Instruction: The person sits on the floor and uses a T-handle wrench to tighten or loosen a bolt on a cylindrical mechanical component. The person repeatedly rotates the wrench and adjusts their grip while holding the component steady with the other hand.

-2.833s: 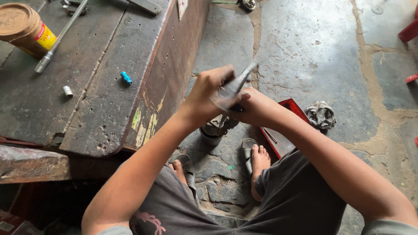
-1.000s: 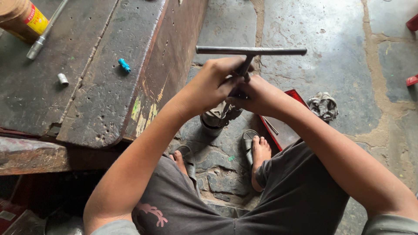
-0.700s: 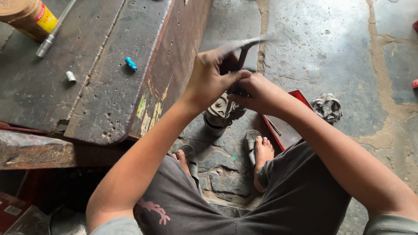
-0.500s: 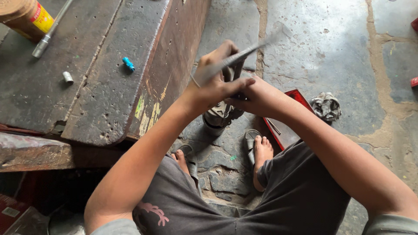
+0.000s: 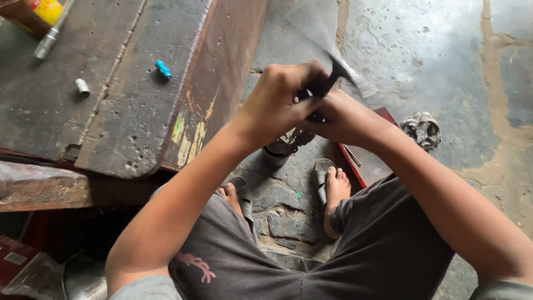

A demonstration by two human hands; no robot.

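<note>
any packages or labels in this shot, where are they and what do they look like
Round can: top left corner of the dark workbench, mostly cut off; brownish body with a yellow and red label.
Flat red package: bottom left, under the bench; red with a small pale label patch.
No signs or screens in view.

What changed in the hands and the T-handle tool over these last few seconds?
The T-handle tool has turned: a second ago its crossbar lay level and sharp, now it is a slanted blur. Both the left hand and right hand have kept their grip on its shaft over the metal part on the floor. The small blue piece and socket stayed on the bench.
</note>
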